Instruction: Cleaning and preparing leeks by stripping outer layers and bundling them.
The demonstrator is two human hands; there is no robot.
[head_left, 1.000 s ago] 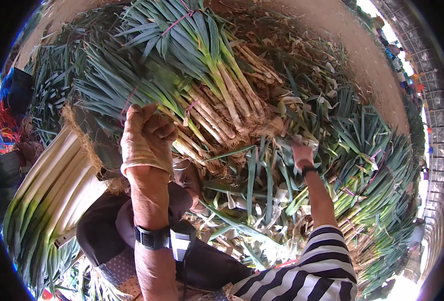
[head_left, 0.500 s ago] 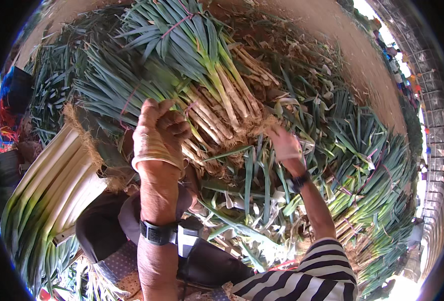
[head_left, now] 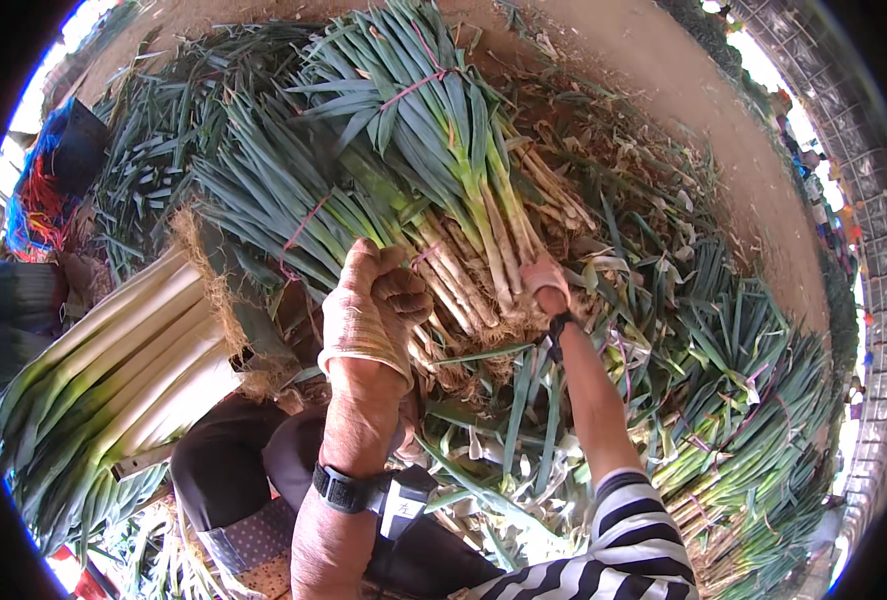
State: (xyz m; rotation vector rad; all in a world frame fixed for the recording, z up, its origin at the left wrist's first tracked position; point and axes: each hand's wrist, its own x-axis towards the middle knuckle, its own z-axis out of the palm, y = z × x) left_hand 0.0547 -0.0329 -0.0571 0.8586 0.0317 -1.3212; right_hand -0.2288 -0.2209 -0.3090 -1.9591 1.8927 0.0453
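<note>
Two hands, one tied leek bundle (head_left: 460, 150): left hand (head_left: 375, 305) curled to a fist, near side of bundle, contents can't tell; right hand (head_left: 543, 278) at bundle's root end, closure hidden, can't tell. Bare ground (head_left: 668, 75) right of bundle, past leaf litter (head_left: 628, 165).

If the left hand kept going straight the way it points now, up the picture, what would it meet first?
Most likely the green leek leaves just beyond the left hand; how much gap lies between them, if any, is unclear from this view.

Leeks (head_left: 453, 145) (tied), right hand (head_left: 543, 278) at roots (head_left: 511, 328)
</note>
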